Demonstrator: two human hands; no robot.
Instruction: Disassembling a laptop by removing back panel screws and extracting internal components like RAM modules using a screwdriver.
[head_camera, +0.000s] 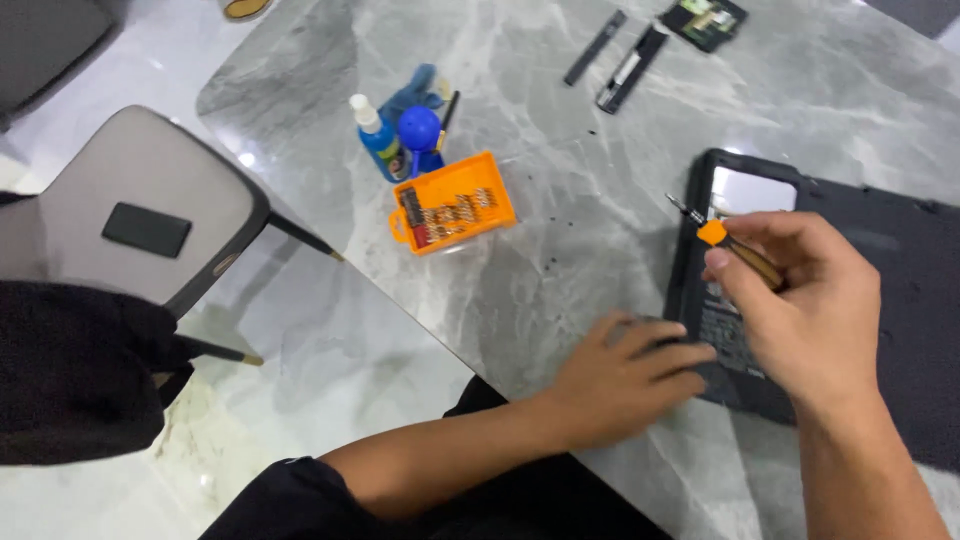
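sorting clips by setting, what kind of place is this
Probably a home dining table used as a makeshift electronics repair bench: a grey marble-look table, an upholstered chair, an orange bit case, and an opened black device under the hands.

A grey marble table (600, 180) carries an orange bit case (452, 203), with a blue bottle (377, 137) and blue blower (420, 130) just behind it, black strips (615, 60) farther back, and an opened black device (800, 300) to its right.
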